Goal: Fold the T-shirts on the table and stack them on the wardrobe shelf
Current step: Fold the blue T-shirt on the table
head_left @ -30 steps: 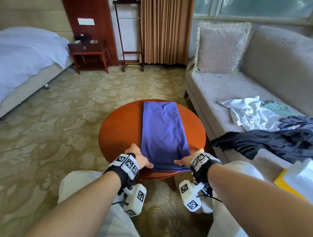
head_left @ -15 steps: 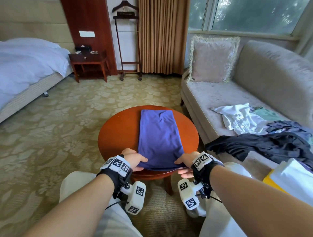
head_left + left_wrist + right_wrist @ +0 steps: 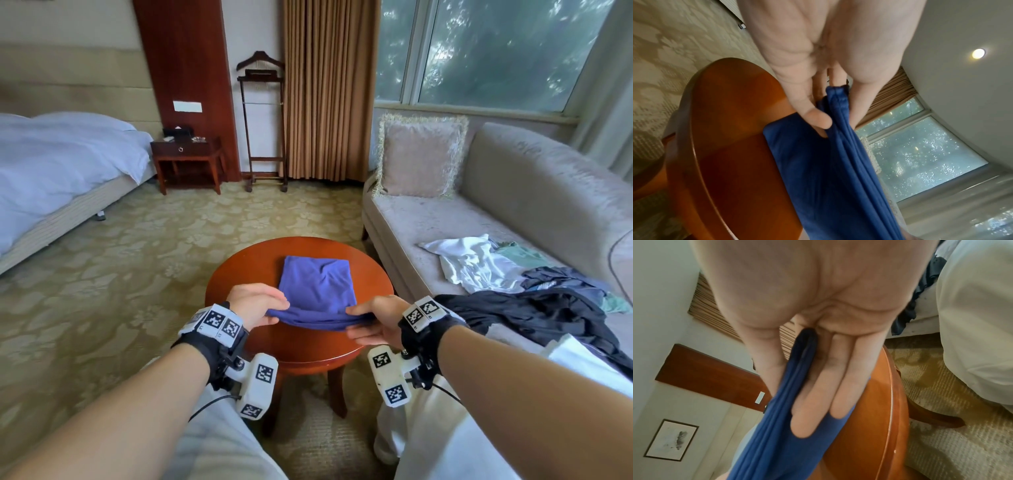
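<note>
Hands, left (image 3: pixel 257 304) and right (image 3: pixel 376 320), pinch blue T-shirt (image 3: pixel 317 286) edge above table (image 3: pixel 246 281); wrist views show layered hem.

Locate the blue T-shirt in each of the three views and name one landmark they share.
Head: blue T-shirt at centre, near edge lifted between left hand and right hand.
Left wrist: it runs from the pinching fingers at centre to the bottom edge.
Right wrist: it runs from centre to bottom left, along the fingers.
Shared landmark: the round wooden table.
</note>
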A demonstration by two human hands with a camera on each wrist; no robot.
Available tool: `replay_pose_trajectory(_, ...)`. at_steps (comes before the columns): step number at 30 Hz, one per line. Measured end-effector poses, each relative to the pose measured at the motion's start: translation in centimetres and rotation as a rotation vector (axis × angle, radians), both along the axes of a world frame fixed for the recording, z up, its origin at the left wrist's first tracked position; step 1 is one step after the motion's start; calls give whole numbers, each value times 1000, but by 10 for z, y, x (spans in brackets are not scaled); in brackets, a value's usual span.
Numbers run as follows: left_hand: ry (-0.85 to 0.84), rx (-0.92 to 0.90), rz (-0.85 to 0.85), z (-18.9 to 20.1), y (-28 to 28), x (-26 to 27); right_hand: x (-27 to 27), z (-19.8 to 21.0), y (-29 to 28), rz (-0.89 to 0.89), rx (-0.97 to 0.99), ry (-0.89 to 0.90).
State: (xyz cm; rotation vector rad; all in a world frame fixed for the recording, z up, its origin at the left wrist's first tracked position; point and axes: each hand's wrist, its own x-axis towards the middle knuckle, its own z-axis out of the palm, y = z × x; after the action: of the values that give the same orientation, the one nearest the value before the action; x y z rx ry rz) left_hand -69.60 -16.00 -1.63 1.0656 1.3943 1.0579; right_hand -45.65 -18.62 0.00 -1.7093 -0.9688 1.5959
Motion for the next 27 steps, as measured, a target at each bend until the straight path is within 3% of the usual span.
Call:
replay_pose_trajectory(6, -33, 60, -106, 15, -7, -13, 4, 27, -11, 117, 53, 139)
replay_pose_trajectory(11, 67, 98, -159, 23, -5, -21, 10, 40, -16, 183, 91, 75)
replay_pose_trajectory(16, 144, 163, -128, 33, 1, -16, 14, 50, -14, 126, 120, 41)
replay_pose_trajectory(27, 378, 245, -159, 23, 36, -18, 28, 39, 34, 67, 173, -317)
